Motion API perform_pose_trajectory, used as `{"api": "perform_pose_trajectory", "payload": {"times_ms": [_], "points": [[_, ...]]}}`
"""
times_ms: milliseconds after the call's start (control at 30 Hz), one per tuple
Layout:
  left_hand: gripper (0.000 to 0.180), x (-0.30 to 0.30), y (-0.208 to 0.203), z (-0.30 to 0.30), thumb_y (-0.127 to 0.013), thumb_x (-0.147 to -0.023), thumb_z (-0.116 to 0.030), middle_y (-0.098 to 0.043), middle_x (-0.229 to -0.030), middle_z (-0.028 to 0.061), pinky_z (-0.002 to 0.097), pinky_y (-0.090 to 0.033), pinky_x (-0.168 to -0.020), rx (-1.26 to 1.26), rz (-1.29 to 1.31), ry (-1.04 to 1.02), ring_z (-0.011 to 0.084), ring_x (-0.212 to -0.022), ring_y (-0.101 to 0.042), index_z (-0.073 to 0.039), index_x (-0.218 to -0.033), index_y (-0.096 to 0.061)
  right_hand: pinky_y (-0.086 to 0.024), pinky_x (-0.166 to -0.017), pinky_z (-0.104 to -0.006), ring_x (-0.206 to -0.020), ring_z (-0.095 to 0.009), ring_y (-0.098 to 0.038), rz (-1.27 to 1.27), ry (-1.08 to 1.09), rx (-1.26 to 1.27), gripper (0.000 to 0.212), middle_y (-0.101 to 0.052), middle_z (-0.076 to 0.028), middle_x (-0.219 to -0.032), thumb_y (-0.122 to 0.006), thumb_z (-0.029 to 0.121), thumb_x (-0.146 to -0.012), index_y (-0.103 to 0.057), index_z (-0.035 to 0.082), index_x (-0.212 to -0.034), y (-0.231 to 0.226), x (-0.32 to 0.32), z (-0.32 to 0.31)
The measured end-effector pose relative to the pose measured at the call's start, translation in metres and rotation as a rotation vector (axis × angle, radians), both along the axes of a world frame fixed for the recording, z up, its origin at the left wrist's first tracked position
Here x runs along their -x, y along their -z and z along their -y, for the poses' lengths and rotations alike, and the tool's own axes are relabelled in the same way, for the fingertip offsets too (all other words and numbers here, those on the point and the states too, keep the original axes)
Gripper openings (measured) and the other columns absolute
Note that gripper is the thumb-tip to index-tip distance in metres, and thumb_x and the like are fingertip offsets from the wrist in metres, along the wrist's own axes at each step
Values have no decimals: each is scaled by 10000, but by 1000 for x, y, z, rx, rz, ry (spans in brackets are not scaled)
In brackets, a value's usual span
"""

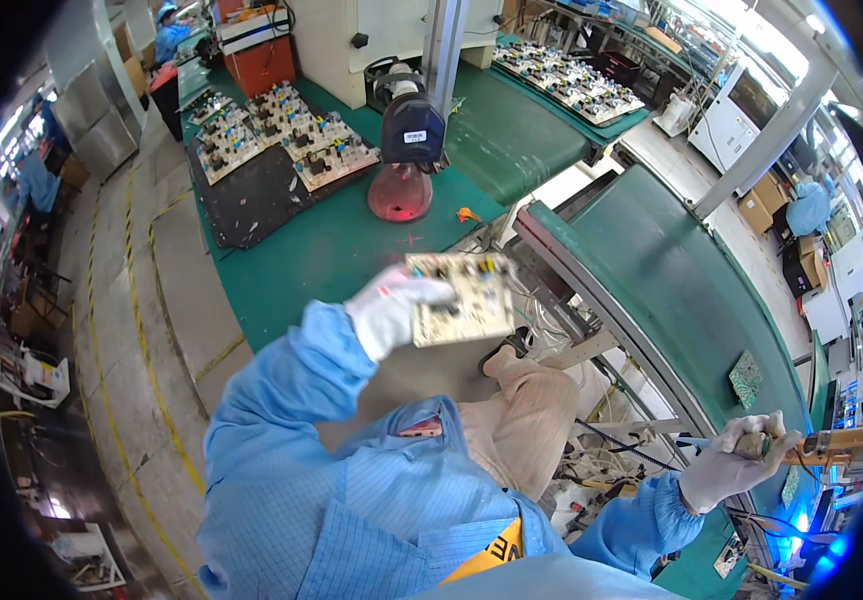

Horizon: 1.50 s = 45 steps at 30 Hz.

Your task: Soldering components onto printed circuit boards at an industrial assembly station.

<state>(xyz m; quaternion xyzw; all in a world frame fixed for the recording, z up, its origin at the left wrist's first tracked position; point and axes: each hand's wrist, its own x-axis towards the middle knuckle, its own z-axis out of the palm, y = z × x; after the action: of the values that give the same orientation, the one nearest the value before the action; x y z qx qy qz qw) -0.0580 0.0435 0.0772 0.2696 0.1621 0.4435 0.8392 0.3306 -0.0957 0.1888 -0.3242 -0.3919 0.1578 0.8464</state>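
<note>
My left hand (397,308), in a white glove, grips a cream-coloured circuit board (482,305) by its left edge. The board carries several small parts and hangs in front of my body, past the near edge of the green table (297,270). Beyond it, a dark barcode scanner (414,130) on a stand glows red through its clear base. Far out to the right, my gloved right hand (737,462) is closed round a small brownish thing (753,446) that I cannot make out. That hand is beside an orange-brown bar-shaped fixture (842,443).
Populated circuit boards lie on a black mat (252,200) at the left and in another group (567,80) at the far right. A green conveyor belt (667,265) curves down the right, with a green circuit board (747,379) on it. An orange scrap (468,215) lies near the scanner.
</note>
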Motion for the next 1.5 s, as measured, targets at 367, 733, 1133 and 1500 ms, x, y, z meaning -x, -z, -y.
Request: {"api": "perform_pose_trajectory", "payload": {"times_ms": [367,733,1133,1500], "points": [[480,-115,13,21,-699,-797,-34,-637,-1162,142,307,-505,-923,75,21,366,209,-1034,-638,44,-1242,-536,-326,-392,-191,-712,-84,-519,9,73,-52,313,-559,-27,-957,-527,331,-965,-527,59,-1121,7,19,-20],[314,-150,-1,40,-587,-884,-114,-678,-1053,99,265,-493,-876,-209,-43,343,135,-959,-638,46,-1153,-601,-389,-432,-193,-747,-102,-546,106,-176,-111,334,-586,-35,-1038,-482,269,-994,-537,86,-1267,5,28,-19],[392,-150,-30,19,-601,-858,-7,-652,-1088,100,290,-478,-927,-101,-87,389,225,-1025,-625,20,-1244,-541,-372,-378,-231,-654,-147,-574,-411,-183,-99,199,-603,-50,-826,-619,262,-908,-579,67,-898,-12,60,-63],[517,-154,-40,25,-679,-843,-112,-624,-1137,84,285,-474,-926,-550,-192,347,139,-1045,-589,8,-1302,-474,-364,-351,-226,-401,-135,-447,-103,-74,-25,348,-573,-97,-686,-509,373,-967,-594,38,-927,-17,73,-72]]}}
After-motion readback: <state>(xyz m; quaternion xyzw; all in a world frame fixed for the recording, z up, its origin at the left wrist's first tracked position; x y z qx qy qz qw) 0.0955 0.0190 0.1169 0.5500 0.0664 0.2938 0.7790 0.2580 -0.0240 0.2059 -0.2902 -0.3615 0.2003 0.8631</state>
